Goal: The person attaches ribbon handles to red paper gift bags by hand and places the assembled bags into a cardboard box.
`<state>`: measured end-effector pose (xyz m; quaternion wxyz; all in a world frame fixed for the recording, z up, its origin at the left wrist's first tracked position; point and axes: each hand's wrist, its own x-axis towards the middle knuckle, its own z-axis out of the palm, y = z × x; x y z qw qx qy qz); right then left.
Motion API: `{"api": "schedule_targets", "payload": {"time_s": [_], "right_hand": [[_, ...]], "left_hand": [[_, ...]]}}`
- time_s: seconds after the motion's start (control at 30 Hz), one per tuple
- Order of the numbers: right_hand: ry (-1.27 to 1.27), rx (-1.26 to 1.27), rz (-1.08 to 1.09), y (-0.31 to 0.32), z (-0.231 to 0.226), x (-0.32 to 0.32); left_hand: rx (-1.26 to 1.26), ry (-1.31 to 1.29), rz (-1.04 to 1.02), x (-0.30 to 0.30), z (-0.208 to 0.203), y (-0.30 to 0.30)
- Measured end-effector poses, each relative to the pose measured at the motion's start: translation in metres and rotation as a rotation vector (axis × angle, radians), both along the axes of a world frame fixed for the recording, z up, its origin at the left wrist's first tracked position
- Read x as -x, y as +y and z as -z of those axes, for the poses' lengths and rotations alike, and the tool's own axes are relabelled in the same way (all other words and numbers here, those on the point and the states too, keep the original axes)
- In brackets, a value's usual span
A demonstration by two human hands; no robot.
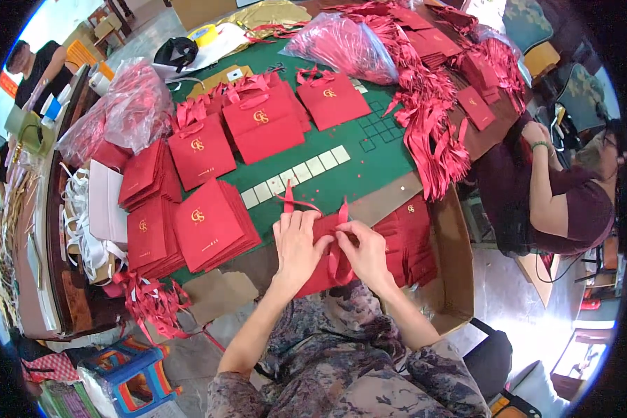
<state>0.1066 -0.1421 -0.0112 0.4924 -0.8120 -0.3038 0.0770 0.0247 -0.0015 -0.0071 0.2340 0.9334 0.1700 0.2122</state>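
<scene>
A red paper bag [315, 280] lies in front of me at the table's near edge, partly covered by my hands. My left hand [296, 244] is closed on its left side, fingers bent over the top and thumb pointing right. A red ribbon [342, 209] runs up and down across the bag. My right hand [364, 252] pinches this ribbon between thumb and fingers, close to my left thumb. Another ribbon piece [289, 197] sticks up beyond my left fingers. Beside my right hand, more flat red bags [414, 240] lie in a cardboard box [460, 275].
Stacks of red bags [212, 226] and upright handled bags [263, 122] stand on the green mat [376, 174]. Ribbon bundles [435, 132] hang at the right, with a plastic bag of ribbons [341, 47] behind. A seated person [550, 181] is at right; stacked stools [132, 380] are lower left.
</scene>
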Motion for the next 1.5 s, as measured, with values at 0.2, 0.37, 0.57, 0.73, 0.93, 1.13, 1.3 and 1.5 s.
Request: {"api": "schedule_targets", "payload": {"time_s": [0.2, 0.37, 0.57, 0.73, 0.93, 1.13, 1.3, 1.5], "right_hand": [[-0.035, -0.044, 0.029, 0.007, 0.006, 0.001], [-0.133, -0.05, 0.016, 0.008, 0.006, 0.0], [-0.074, -0.047, 0.017, 0.009, 0.006, 0.004], [-0.051, -0.074, 0.02, 0.011, 0.008, 0.002], [-0.174, -0.093, 0.015, 0.016, 0.009, 0.003], [-0.302, -0.052, -0.03, 0.021, 0.009, 0.002], [-0.211, -0.072, -0.007, 0.02, 0.002, 0.003], [-0.261, -0.036, -0.046, 0.013, -0.019, -0.017]], "left_hand": [[0.072, 0.057, -0.001, 0.0, -0.003, 0.001], [0.253, 0.071, 0.007, -0.001, -0.002, 0.003], [0.277, 0.04, 0.015, -0.001, -0.002, 0.007], [0.361, 0.048, 0.02, -0.002, -0.002, 0.012], [0.315, 0.08, 0.033, 0.0, -0.007, 0.01], [0.349, 0.116, 0.036, 0.001, -0.01, 0.011], [0.337, 0.066, 0.08, 0.004, -0.011, 0.012], [0.253, -0.033, 0.05, 0.005, -0.014, 0.006]]}}
